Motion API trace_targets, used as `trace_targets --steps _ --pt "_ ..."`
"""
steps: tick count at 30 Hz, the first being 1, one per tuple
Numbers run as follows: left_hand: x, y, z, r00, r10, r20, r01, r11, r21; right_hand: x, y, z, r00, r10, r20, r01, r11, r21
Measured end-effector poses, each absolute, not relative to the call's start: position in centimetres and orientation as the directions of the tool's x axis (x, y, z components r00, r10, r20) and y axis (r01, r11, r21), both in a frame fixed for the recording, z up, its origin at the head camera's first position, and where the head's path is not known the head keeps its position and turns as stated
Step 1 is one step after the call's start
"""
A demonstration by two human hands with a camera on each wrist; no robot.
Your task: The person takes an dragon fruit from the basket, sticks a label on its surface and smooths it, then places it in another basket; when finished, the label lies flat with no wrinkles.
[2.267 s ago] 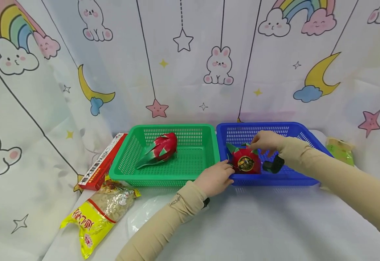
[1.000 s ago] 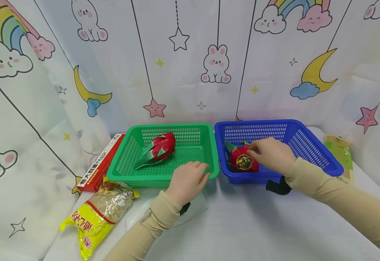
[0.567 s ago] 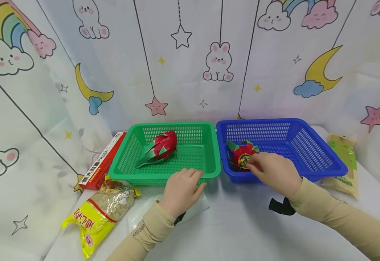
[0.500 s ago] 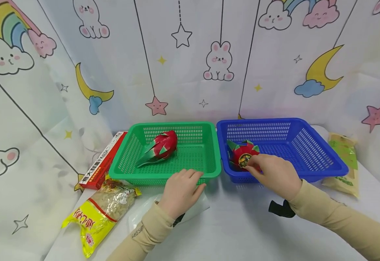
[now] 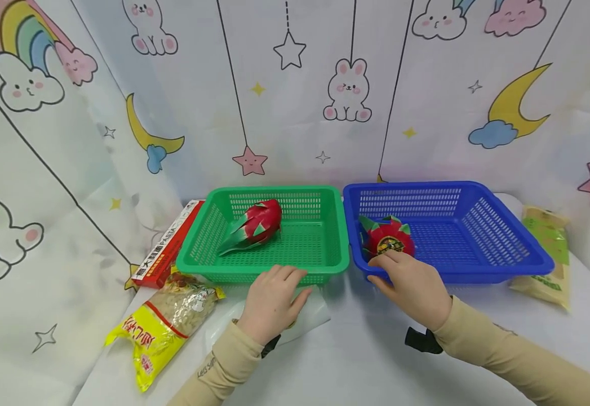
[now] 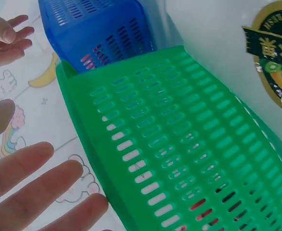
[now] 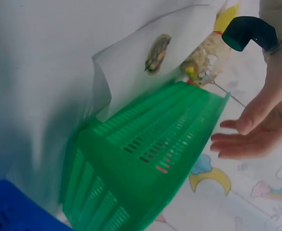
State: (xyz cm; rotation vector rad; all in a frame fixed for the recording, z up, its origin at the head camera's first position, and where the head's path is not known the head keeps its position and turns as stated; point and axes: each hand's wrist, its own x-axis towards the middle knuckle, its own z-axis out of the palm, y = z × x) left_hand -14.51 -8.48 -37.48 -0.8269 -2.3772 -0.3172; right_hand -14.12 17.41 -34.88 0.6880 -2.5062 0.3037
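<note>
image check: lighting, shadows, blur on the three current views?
Head: bright, even light, soft shadow on the table below the blue basket. Left wrist: slightly hazy, left fingers a bit soft. Right wrist: dimmer, bluish cast, broad shadow beside the green basket.

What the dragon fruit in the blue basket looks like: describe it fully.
The dragon fruit has red skin and green-tipped scales sticking out at its top. A round black-and-gold label faces the person. It lies in the blue basket, near the end beside the green basket. The right hand hides some of its lower part; whether they touch is unclear.
</note>
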Motion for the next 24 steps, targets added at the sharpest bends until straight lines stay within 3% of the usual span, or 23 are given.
trace_targets --steps 7,15,24 --pt "-14.9 -9.2 -37.6 -0.637 0.469 0.612 0.608 0.794 0.024 -15.5 15.9 -36.0 -0.599 -0.527 0.603 -0.673 0.74 -0.022" --pt "-15.6 -9.6 -37.7 -0.664 0.463 0.588 0.591 0.806 0.031 -17.0 14.5 -36.9 -0.546 -0.616 0.569 -0.761 0.648 -0.028" --pt "-16.7 -9.7 -37.5 -0.699 0.467 0.541 0.573 0.819 0.034 -18.6 13.6 -37.8 -0.536 -0.649 0.54 -0.766 0.642 0.011"
